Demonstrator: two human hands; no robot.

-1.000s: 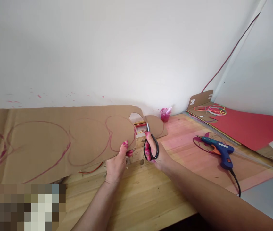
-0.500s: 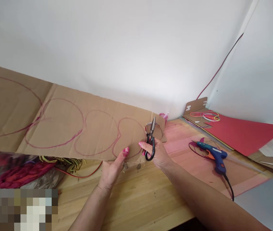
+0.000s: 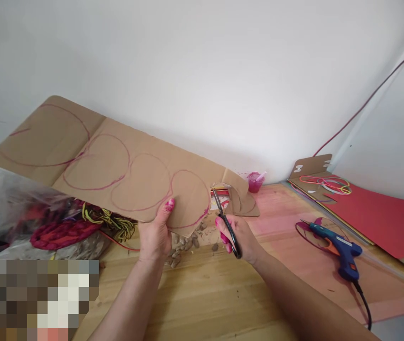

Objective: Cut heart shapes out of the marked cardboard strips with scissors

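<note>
My left hand point(image 3: 155, 234) grips the lower edge of a long brown cardboard strip point(image 3: 145, 184), its thumb on the front face. Several rounded, heart-like outlines in dark pink run along the strip, which slants down to the right. Black-handled scissors point(image 3: 225, 218) are in my right hand point(image 3: 239, 237), their blades pointing up at the cut edge near the strip's right end. A curved opening shows there, with a partly cut flap of cardboard point(image 3: 246, 201) bending away on the right.
A blue glue gun point(image 3: 340, 246) lies on the right, its cord running forward. Behind it are red sheets point(image 3: 380, 213) with coloured cord point(image 3: 326, 184). A pink cup point(image 3: 255, 182) stands by the wall. Pebbles point(image 3: 180, 246) and a braided pink piece point(image 3: 61, 234) lie under the cardboard.
The cardboard has tilted more and sits farther from me, with its left end now in view. My right hand has turned the scissors, and the curved opening and bent flap now show clearly.
</note>
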